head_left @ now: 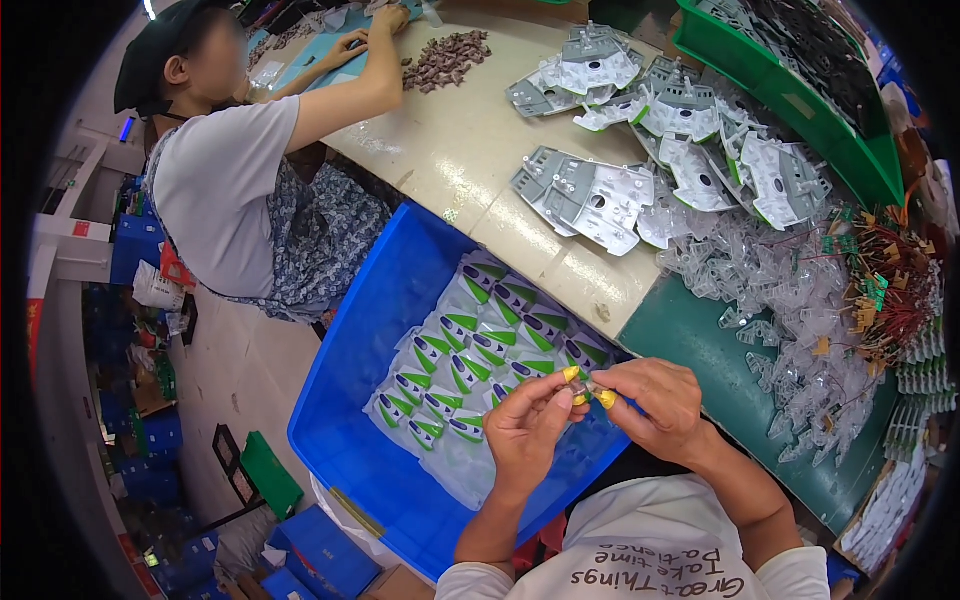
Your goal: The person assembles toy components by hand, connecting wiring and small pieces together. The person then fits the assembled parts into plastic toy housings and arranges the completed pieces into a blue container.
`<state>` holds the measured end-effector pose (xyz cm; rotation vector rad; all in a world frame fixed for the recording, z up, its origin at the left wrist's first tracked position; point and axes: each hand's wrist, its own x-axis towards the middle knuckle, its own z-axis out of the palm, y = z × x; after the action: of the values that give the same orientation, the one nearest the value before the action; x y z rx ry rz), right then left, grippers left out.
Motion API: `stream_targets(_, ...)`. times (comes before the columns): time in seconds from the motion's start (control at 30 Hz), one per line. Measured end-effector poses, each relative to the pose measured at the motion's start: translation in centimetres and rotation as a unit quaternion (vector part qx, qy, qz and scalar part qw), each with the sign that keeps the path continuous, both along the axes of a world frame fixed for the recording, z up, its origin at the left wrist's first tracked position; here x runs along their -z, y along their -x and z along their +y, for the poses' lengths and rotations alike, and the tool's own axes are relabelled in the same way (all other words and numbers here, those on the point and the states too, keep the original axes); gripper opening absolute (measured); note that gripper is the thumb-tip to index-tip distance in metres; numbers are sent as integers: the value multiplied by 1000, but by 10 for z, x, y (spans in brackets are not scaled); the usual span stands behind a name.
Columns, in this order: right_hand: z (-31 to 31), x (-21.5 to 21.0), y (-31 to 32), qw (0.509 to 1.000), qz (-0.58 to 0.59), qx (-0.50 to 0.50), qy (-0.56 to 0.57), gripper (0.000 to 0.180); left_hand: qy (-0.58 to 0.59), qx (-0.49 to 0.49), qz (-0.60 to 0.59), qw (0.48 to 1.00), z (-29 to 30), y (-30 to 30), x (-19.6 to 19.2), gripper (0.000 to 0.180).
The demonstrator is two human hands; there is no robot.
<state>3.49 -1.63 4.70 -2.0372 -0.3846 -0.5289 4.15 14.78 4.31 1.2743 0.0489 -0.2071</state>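
Both my hands meet over the blue bin's near right part, with yellow coverings on some fingertips. My left hand [530,420] pinches a small clear plastic piece [584,387] from its left side. From the other side my right hand [655,400] closes on the same piece with thumb and fingers. A bit of green shows at the piece; its details are too small to tell. Close to my right hand, a heap of similar clear plastic parts [790,310] covers much of the green mat [690,325]. Beside that heap lie small green circuit boards with red wires [880,275].
Rows of green, white and purple parts [465,360] lie on plastic sheeting in the blue bin [335,400]. Grey-white shells [600,195] are stacked on the table [470,190] below a green crate [790,95]. A co-worker [220,170] sits at left near small brown parts [447,60].
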Motion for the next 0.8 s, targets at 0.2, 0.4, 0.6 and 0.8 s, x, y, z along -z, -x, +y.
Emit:
stream_targets(0.2, 2, 5, 0, 1000, 2, 3, 16, 27, -63, 21, -38, 997, 3, -3, 1, 19)
stream_targets(0.4, 3, 11, 2, 1000, 7, 8, 19, 25, -88, 25, -53, 994, 3, -5, 0, 20)
stream_targets(0.6, 2, 11, 3, 996, 84, -7, -14, 25, -75, 45, -4, 996, 7, -7, 0, 20)
stream_targets(0.8, 5, 12, 3, 991, 116, -17, -59, 20, -114, 54, -31, 991, 8, -8, 2, 19)
